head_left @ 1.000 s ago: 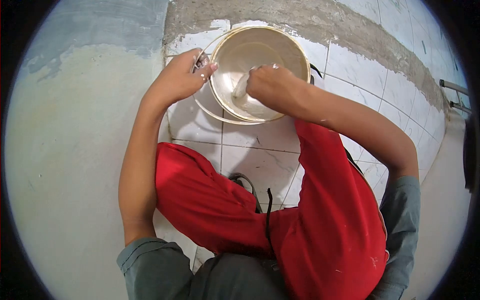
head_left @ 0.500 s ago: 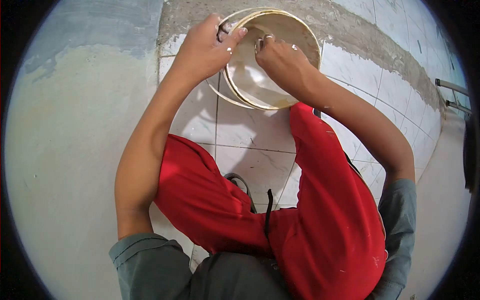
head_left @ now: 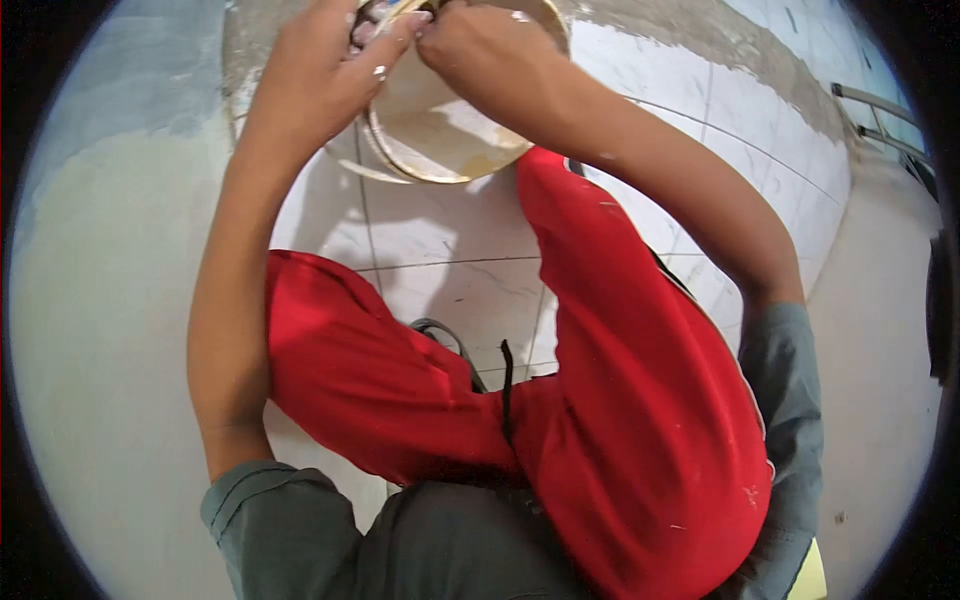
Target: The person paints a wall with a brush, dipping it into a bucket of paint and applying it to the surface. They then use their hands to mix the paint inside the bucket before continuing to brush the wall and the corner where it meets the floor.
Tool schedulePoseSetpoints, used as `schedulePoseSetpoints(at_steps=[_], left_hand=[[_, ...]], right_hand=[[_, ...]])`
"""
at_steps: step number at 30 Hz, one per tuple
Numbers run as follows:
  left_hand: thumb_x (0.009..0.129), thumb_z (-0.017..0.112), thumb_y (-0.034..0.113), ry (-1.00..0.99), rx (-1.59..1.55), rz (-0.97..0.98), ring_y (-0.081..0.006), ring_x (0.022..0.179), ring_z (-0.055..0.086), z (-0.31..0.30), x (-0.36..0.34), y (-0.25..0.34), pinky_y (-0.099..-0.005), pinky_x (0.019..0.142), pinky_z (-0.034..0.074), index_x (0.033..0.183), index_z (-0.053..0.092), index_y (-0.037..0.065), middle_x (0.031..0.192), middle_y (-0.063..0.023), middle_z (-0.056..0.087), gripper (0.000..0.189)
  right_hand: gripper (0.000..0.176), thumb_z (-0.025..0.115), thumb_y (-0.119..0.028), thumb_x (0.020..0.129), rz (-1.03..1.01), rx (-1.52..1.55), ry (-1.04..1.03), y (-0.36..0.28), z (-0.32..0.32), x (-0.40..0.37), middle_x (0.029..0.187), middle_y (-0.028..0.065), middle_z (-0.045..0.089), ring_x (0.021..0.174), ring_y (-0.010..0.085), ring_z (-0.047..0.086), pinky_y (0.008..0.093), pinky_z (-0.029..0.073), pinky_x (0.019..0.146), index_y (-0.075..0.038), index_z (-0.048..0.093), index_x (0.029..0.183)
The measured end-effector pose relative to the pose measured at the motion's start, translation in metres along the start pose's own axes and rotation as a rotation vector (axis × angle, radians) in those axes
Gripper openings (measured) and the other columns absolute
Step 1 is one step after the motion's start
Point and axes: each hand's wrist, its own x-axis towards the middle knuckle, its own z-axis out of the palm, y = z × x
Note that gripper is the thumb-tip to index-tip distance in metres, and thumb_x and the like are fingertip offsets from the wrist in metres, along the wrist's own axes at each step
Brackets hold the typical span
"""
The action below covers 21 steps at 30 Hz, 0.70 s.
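A round, pale bucket (head_left: pixel 450 132) with a yellowish, stained rim is partly cut off by the top edge of the head view. Its thin white handle (head_left: pixel 352 166) hangs at the left side. My left hand (head_left: pixel 335 70) is closed on the near left of the rim, thumb over the edge, with white smears on the skin. Over the bucket's mouth, my right hand (head_left: pixel 490 55) is closed, its curled fingers close to my left thumb at the rim. Whatever those fingers hold, if anything, is hidden.
Marbled white tiles (head_left: pixel 460 225) lie under the bucket, with a rough grey cement strip (head_left: pixel 740 45) beyond. At left is a partly coated wall (head_left: pixel 110 300). Metal bars (head_left: pixel 880 105) stand at far right. My red-trousered legs (head_left: pixel 640 380) flank the near floor.
My right hand has moved from the inside of the bucket to the left rim, close to my left thumb. The whole view has shifted, putting the bucket higher and further left.
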Motion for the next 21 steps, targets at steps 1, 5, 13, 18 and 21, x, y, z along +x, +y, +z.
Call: schedulePoseSetpoints(at_steps=[1,5,13,18,21], left_hand=[[0.077,0.055,0.013,0.023,-0.012,0.082,-0.0193,0.059,0.048,0.007,0.0,-0.021,-0.0303,0.053,0.037,0.082,0.048,-0.001,0.068,-0.0137,0.049,0.017],[0.08,0.056,0.023,0.047,0.059,-0.012,-0.012,0.059,0.044,0.006,0.001,-0.026,-0.0257,0.056,0.038,0.09,0.053,-0.001,0.065,-0.0061,0.051,0.026],[0.077,0.059,0.026,-0.004,0.084,0.045,-0.024,0.053,0.047,0.009,-0.004,-0.034,-0.0325,0.053,0.039,0.076,0.047,-0.003,0.059,-0.0143,0.049,0.032],[0.077,0.059,0.026,-0.013,0.122,-0.004,-0.0228,0.054,0.047,0.003,-0.004,-0.03,-0.0311,0.052,0.039,0.078,0.047,-0.003,0.06,-0.0135,0.049,0.032],[0.077,0.059,0.027,-0.015,0.093,-0.017,-0.0233,0.054,0.048,0.0,-0.004,-0.04,-0.0318,0.052,0.039,0.078,0.047,-0.003,0.06,-0.014,0.049,0.032]], right_hand=[[0.011,0.049,-0.002,0.07,0.066,-0.059,-0.014,0.001,0.011,0.0,0.074,0.0179,0.055,0.066,0.0285,0.059,0.0356,0.049,0.056,0.002,0.058,0.074],[0.01,0.05,-0.003,0.069,0.102,-0.058,-0.129,0.001,0.026,-0.019,0.07,0.0165,0.056,0.066,0.0285,0.059,0.0369,0.048,0.057,0.001,0.059,0.071],[0.011,0.052,-0.005,0.068,0.156,0.116,-0.139,-0.005,-0.021,-0.005,0.071,0.0158,0.06,0.069,0.0296,0.061,0.0396,0.049,0.059,-0.004,0.063,0.07],[0.013,0.049,-0.005,0.071,0.278,0.102,-0.115,-0.007,0.007,-0.007,0.068,0.0174,0.058,0.067,0.0322,0.059,0.0394,0.049,0.058,-0.001,0.06,0.072],[0.015,0.048,-0.005,0.071,0.3,0.116,-0.282,-0.009,0.016,-0.015,0.072,0.0177,0.059,0.07,0.0316,0.06,0.0394,0.049,0.061,-0.002,0.062,0.076]])
